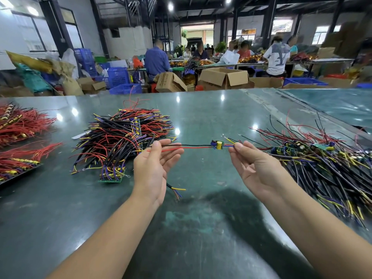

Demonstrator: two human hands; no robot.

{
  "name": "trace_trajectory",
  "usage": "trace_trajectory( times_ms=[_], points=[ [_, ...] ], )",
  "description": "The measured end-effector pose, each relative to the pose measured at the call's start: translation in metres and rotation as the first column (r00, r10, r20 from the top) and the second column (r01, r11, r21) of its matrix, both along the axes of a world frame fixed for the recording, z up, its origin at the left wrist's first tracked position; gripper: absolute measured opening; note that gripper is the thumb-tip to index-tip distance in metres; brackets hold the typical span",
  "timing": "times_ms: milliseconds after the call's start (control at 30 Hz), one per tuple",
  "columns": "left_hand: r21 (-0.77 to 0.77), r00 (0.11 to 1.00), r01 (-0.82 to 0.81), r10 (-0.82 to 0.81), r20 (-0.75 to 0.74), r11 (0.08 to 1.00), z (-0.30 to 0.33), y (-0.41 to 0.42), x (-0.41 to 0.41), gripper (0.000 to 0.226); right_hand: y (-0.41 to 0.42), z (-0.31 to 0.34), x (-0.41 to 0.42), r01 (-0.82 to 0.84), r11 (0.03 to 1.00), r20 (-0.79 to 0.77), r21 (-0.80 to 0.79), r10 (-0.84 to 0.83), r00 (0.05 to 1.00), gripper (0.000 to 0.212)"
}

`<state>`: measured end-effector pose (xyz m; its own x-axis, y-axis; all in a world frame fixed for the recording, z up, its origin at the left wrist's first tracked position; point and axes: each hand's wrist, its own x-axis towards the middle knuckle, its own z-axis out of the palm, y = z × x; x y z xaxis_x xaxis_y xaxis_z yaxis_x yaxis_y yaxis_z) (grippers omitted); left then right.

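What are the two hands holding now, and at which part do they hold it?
One small circuit board, by its wires: the left hand pinches the black and red leads, the right hand the coloured leads opposite.

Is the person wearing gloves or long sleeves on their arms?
No gloves: the left hand and right hand are bare, with no rings, watch or bracelets showing. Both forearms are bare too; no sleeve reaches into view.
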<state>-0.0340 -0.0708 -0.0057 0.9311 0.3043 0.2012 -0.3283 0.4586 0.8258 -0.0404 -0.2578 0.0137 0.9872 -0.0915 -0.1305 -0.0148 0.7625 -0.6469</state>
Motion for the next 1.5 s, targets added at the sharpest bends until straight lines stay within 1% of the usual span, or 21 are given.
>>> trace_trajectory(
  times_ms=[233,367,433,600,667,700,767,833,867,933,967,1000,1033,1067,1133,1167,1233,1300,1367,1467,1500],
  points=[
    [0.067,0.995,-0.085,0.082,0.050,0.994,0.000,0.002,0.003,0.030,-0.003,0.001,0.002,-0.051,0.999,-0.092,-0.008,0.050,0.995,0.020],
    [0.094,0.996,-0.079,0.075,0.049,0.992,-0.003,0.002,0.007,0.030,-0.001,-0.003,0.004,0.020,0.999,-0.032,-0.026,-0.021,0.999,0.021],
    [0.086,0.999,-0.038,0.035,0.032,0.996,-0.006,0.002,0.007,0.029,-0.001,-0.007,0.002,0.055,0.996,0.026,-0.065,-0.053,0.998,0.020],
    [0.008,1.000,-0.014,0.013,0.017,1.000,-0.004,0.007,0.007,0.029,-0.003,0.000,-0.003,0.032,0.987,0.097,-0.156,-0.017,0.995,0.004],
    [-0.020,1.000,0.002,-0.002,0.022,1.000,-0.002,0.008,0.008,0.029,-0.005,0.004,-0.006,-0.015,0.954,0.068,-0.300,0.037,0.997,0.017],
    [-0.033,1.000,0.005,-0.004,0.023,0.999,-0.002,0.009,0.008,0.029,-0.007,0.006,-0.007,-0.075,0.902,0.017,-0.425,0.091,0.996,0.026],
    [-0.039,0.999,-0.004,0.006,0.034,0.999,0.000,0.011,0.008,0.029,-0.010,0.007,-0.013,-0.255,0.728,-0.111,-0.636,0.240,0.964,0.035],
    [-0.029,0.999,-0.012,0.014,0.051,1.000,0.001,0.013,0.009,0.029,-0.011,0.006,-0.019,-0.391,0.603,-0.160,-0.696,0.400,0.902,0.034],
    [-0.023,0.998,-0.014,0.016,0.057,1.000,0.002,0.014,0.010,0.029,-0.009,0.006,-0.021,-0.396,0.592,-0.128,-0.702,0.441,0.888,0.032],
    [-0.014,0.998,-0.020,0.021,0.065,1.000,0.002,0.016,0.011,0.029,-0.005,0.004,-0.020,-0.234,0.665,0.074,-0.709,0.400,0.913,0.025],
    [-0.009,0.997,-0.024,0.025,0.068,1.000,0.002,0.018,0.011,0.029,-0.004,0.001,-0.017,-0.061,0.677,0.213,-0.733,0.314,0.925,0.022],
    [-0.005,0.997,-0.026,0.026,0.071,1.000,0.002,0.019,0.012,0.029,-0.005,-0.001,-0.014,0.126,0.636,0.337,-0.761,0.222,0.915,0.020],
    [-0.002,0.997,-0.027,0.028,0.074,1.000,0.003,0.020,0.012,0.030,-0.006,-0.003,-0.013,0.276,0.541,0.422,-0.794,0.165,0.891,0.018],
    [-0.001,0.997,-0.026,0.026,0.076,1.000,0.003,0.021,0.012,0.029,-0.008,-0.005,-0.011,0.369,0.400,0.460,-0.839,0.157,0.874,0.017],
    [0.000,0.997,-0.008,0.008,0.075,1.000,0.002,0.021,0.012,0.029,-0.014,-0.015,-0.006,0.429,0.091,0.438,-0.899,0.229,0.869,0.031],
    [-0.001,0.997,0.002,-0.002,0.074,1.000,0.002,0.020,0.012,0.029,-0.016,-0.021,-0.003,0.412,-0.008,0.393,-0.911,0.283,0.875,0.038],
    [-0.010,0.997,0.014,-0.014,0.072,1.000,0.003,0.018,0.011,0.029,-0.014,-0.030,0.001,0.339,-0.123,0.275,-0.933,0.366,0.889,0.045],
    [-0.031,0.997,0.014,-0.012,0.076,0.999,0.004,0.018,0.011,0.029,-0.008,-0.036,0.003,0.293,-0.215,0.187,-0.932,0.408,0.894,0.043],
    [-0.056,0.996,0.008,-0.003,0.084,0.998,0.004,0.019,0.012,0.029,-0.006,-0.037,0.004,0.308,-0.229,0.192,-0.924,0.419,0.888,0.032],
    [-0.052,0.997,0.019,-0.015,0.079,0.998,0.003,0.022,0.013,0.027,-0.007,-0.036,0.004,0.361,-0.130,0.292,-0.923,0.370,0.882,0.018],
    [-0.032,0.996,0.047,-0.044,0.073,0.998,0.003,0.023,0.012,0.033,-0.007,-0.036,0.004,0.388,-0.094,0.337,-0.917,0.339,0.878,0.016]
  ],
)
